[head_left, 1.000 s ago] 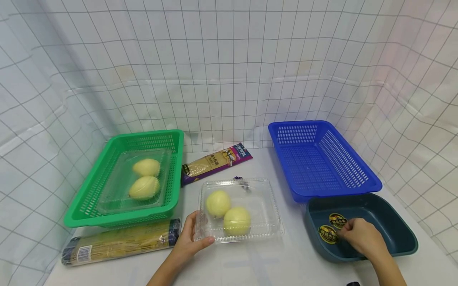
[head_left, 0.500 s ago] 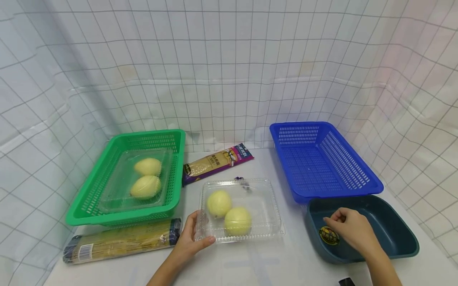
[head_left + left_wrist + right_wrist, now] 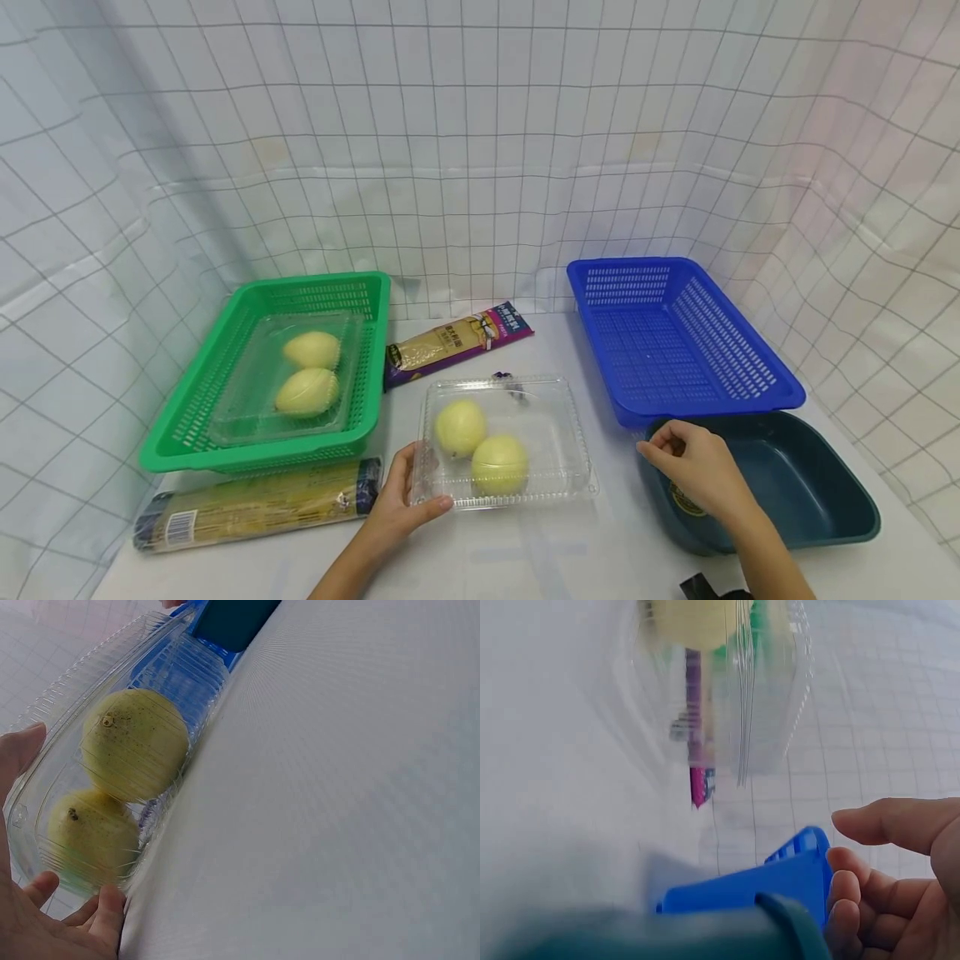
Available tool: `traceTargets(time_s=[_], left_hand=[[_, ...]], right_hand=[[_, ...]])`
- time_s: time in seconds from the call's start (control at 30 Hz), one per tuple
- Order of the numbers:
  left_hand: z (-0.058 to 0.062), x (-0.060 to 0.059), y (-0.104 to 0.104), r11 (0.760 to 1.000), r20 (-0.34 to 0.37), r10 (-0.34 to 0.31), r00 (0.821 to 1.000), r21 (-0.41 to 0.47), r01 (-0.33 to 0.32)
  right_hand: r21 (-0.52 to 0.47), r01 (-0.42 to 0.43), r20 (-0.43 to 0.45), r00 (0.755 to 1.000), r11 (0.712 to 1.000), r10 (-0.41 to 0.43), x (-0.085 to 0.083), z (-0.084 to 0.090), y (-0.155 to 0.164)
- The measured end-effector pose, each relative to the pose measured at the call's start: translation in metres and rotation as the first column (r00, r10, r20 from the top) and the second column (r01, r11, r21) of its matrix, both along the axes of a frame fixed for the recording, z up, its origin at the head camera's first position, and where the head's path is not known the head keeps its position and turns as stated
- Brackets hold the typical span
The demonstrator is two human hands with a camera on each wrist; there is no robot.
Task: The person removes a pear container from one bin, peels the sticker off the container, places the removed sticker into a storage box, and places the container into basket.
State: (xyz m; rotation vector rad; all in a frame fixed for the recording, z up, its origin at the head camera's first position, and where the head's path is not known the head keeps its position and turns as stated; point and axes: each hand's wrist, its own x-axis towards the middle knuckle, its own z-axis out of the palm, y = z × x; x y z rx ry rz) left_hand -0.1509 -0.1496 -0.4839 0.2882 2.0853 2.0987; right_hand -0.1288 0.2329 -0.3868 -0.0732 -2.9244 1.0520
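Note:
A clear plastic clamshell box [image 3: 551, 442] with two pale yellow fruits [image 3: 500, 464] inside stands at the table's front middle, its lid down. My left hand [image 3: 395, 500] grips its near left corner; in the left wrist view the thumb [image 3: 26, 746] lies at the lid and the other fingers at the base. My right hand [image 3: 701, 471] is over the left end of the dark teal tub [image 3: 810, 492], fingers curled, thumb close to the index finger. Whether something thin is between them cannot be told. Below it, a round black-and-yellow sticker [image 3: 684, 502] shows partly.
At left, a green basket [image 3: 262, 458] holds another clear box with two fruits. A long pack of noodles [image 3: 258, 504] lies before it. A purple spaghetti packet [image 3: 459, 343] lies behind the middle box. The blue basket [image 3: 682, 350] stands behind the tub.
My right hand has risen from the stickers and moved left to the tub's left rim. One of the two stickers is out of sight. The left hand keeps its grip on the box.

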Motion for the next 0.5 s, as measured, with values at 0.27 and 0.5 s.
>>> traceTargets(time_s=[0.27, 0.5], left_hand=[[-0.001, 0.0, 0.0, 1.0, 0.013, 0.006, 1.0, -0.003, -0.006], [0.0, 0.001, 0.0, 1.0, -0.008, 0.0, 1.0, -0.005, 0.0]], right_hand=[[-0.067, -0.011, -0.179, 0.984, 0.998, -0.001, -0.006, -0.005, -0.024], [-0.128, -0.032, -0.233, 0.972, 0.991, 0.001, -0.011, -0.014, -0.045]])
